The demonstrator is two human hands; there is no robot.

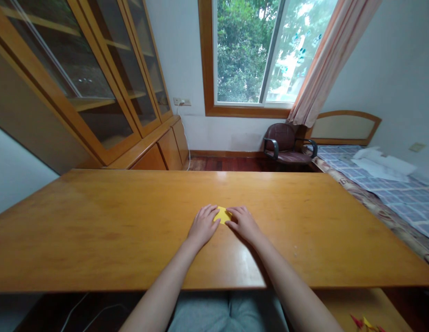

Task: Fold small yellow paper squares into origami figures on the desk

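Observation:
A small piece of yellow paper [222,215] lies on the wooden table in front of me, between my two hands. My left hand [203,225] has its fingertips and thumb on the left edge of the paper. On the opposite side, my right hand [246,224] holds the right edge, its thumb low and its fingers curled over the top. Parts of the paper's sides are hidden under the fingers, so its full outline cannot be made out.
The wide wooden table [107,230] spans the view. Red and yellow folded paper pieces [367,323] lie on a lower surface at bottom right. Beyond stand a glass-door cabinet [131,92], a brown armchair [286,143] and a bed [390,180] with checked bedding.

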